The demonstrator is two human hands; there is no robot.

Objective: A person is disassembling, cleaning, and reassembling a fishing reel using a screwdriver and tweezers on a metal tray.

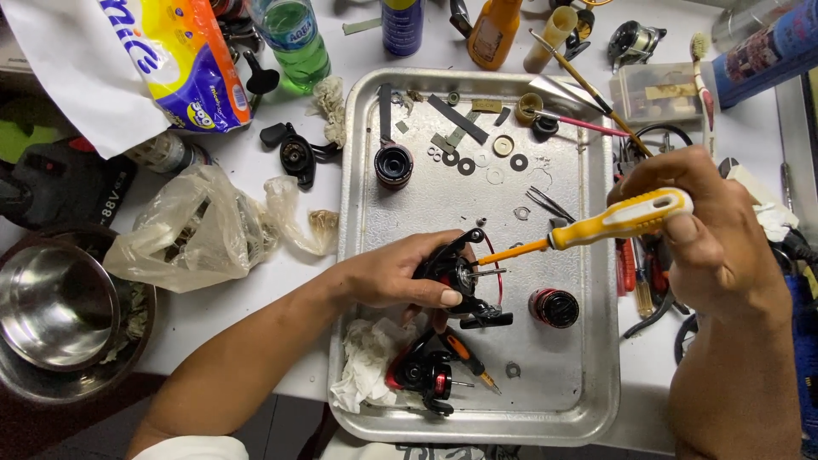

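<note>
We see the left hand wrapped around a black and red fishing reel body, holding it just above the metal tray, fingers closed on it from the left side. The right hand is closed around the yellow and white handle of a screwdriver; its orange shaft runs left and down, tip touching the reel body near its top centre.

In the tray, below the reel body, we note a second black and red reel part lying against a crumpled white rag, with a small orange-handled tool beside it. A red and black spool sits right of the reel body, apart from it. Another dark spool stands at the tray's upper left. Washers and rings are scattered along the tray's top, tweezers near centre.

On the white counter, left of the tray: a crumpled plastic bag, a black reel handle, a green bottle, a steel bowl. An orange bottle stands above the tray.
</note>
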